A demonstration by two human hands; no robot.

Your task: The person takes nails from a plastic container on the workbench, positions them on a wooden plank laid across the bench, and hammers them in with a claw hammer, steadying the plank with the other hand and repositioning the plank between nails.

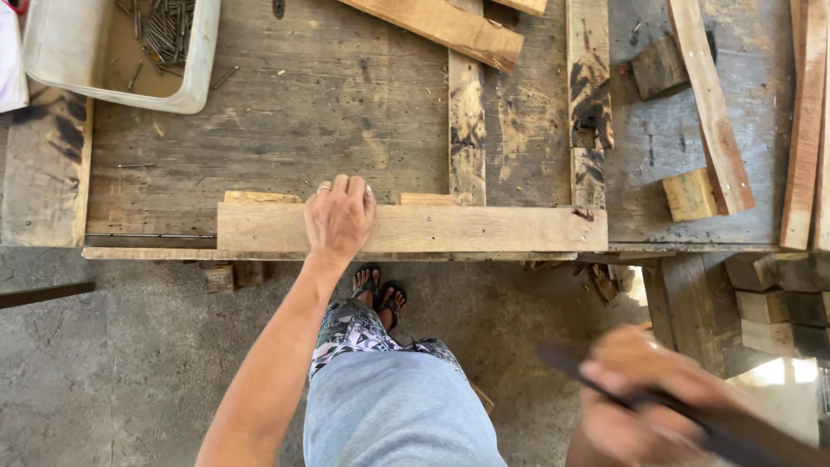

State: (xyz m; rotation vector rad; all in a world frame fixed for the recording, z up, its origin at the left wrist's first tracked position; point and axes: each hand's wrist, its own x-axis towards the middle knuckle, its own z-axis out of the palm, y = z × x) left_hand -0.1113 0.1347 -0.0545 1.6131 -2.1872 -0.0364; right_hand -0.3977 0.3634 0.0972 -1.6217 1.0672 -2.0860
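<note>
Pale wooden board (406, 228) lies flat along the near edge of the desk (303, 112), long axis running left to right. Left hand (339, 216) rests palm down on top of it, left of its middle, fingers curled over the far edge; ring on 1 finger. 2 weathered slats (467, 121) run away from the board's far edge, about square to it, the right one (590, 86) dark-stained. Right hand (644, 402) is low in view, off the desk, blurred; fingers wrapped around a dark handle (692, 415), probably a hammer's, head not visible. Small wood block (689, 195) sits right of the board, just beside a reddish slat (711, 104). White plastic tub (203, 60) with nails (164, 26) at far left corner. Concrete floor (112, 363) below; sandalled feet (380, 290) under the desk edge.
</note>
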